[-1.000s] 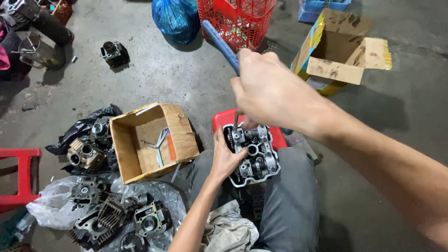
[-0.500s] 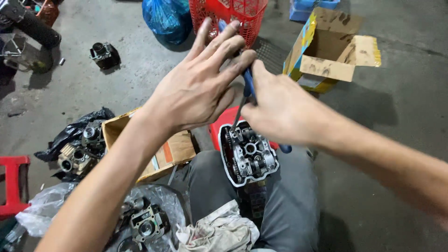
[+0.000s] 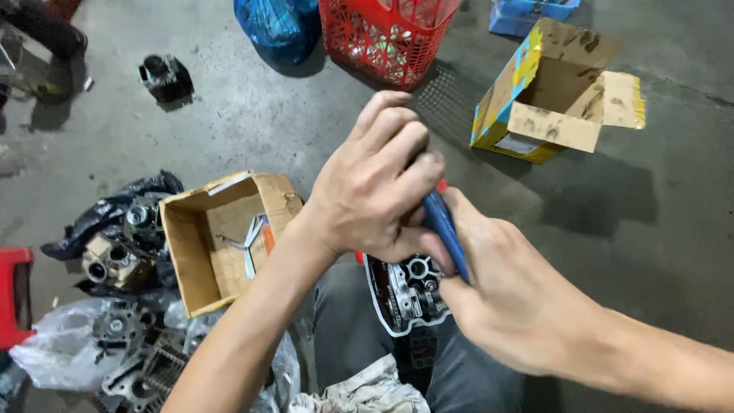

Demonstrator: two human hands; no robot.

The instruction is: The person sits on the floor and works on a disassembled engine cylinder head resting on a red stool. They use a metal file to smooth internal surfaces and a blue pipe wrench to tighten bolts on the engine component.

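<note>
Both my hands grip one blue-handled tool held upright over an engine cylinder head that rests on my lap. My left hand wraps over the top of the handle, fingers curled around it. My right hand clasps the handle lower down from the right side. The tool's working end is hidden behind my hands. The cylinder head is dark metal with a pale gasket rim, and a red stool edge shows just behind it.
An open brown cardboard box with small metal parts sits to the left. Engine parts on black and clear plastic bags lie further left. A yellow-blue open box, a red basket and a blue bag stand beyond. A rag lies on my lap.
My left hand rose from the cylinder head, spread open in the air, then closed over the tool handle. My right hand lowered the tool toward the cylinder head.
</note>
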